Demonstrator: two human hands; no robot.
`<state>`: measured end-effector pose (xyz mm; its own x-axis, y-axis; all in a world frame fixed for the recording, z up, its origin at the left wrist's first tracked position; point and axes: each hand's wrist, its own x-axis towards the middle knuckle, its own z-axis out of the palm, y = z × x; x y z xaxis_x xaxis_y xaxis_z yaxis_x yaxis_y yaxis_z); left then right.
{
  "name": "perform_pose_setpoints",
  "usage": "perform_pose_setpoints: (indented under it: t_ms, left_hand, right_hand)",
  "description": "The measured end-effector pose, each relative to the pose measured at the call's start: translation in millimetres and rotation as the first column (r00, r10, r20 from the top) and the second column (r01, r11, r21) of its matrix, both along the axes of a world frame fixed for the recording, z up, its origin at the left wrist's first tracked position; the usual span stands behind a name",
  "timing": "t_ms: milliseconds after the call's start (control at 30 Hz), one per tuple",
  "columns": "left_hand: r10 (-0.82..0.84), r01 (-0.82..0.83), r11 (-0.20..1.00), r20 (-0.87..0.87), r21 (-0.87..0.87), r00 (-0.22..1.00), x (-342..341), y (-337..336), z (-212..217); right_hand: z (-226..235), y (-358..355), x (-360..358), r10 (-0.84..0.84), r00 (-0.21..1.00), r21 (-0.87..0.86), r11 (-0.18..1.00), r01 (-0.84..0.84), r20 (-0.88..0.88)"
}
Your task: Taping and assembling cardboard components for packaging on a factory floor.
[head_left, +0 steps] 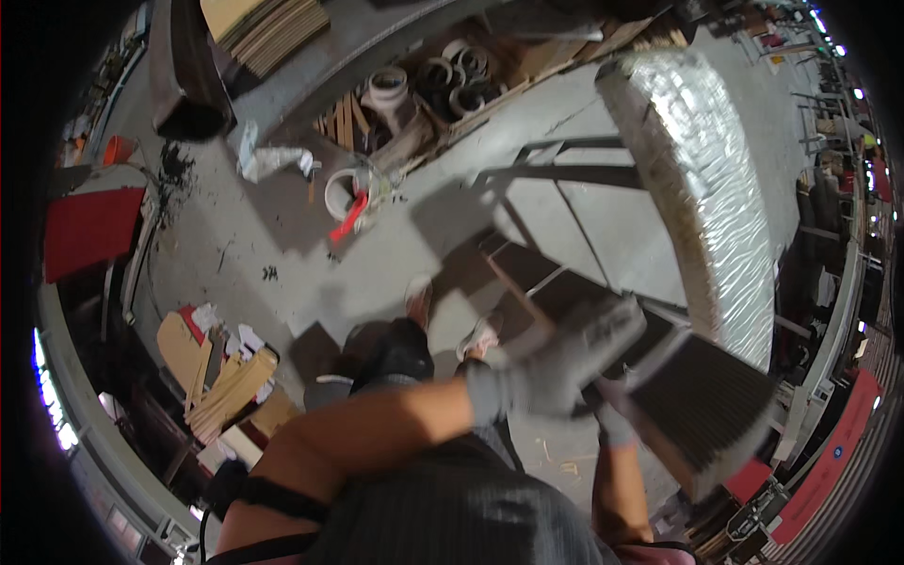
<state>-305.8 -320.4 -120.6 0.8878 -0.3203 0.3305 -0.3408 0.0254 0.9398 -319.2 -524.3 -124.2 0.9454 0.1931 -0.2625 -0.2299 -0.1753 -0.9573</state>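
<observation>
Beneath left hand, over mostly hidden right hand, long dark bundle

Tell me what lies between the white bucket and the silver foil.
In the head view, a dark frame stands between the bucket and the foil.

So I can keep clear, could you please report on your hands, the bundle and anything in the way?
Left hand on bundle; right hand at its near side, mostly hidden. Bundle dark, ridged, banded. Foil-wrapped piece beyond it, clearance unclear.
</observation>
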Motion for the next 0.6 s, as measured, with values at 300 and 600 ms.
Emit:
perform_pose_setpoints:
  t_ms: [300,600]
  left_hand:
    - [-0.005,0.001,1.0,-0.24,-0.014,0.971,12.0,-18.3,-39.2]
    - [0.167,-0.179,0.981,-0.149,-0.075,0.975,35.1,-44.0,27.4]
  right_hand:
    - [-28.4,-9.5,10.5,0.032,0.998,-0.01,0.999,-0.033,-0.049]
    - [-21.2,-41.1,38.3,-0.067,0.991,-0.103,0.992,0.079,0.116]
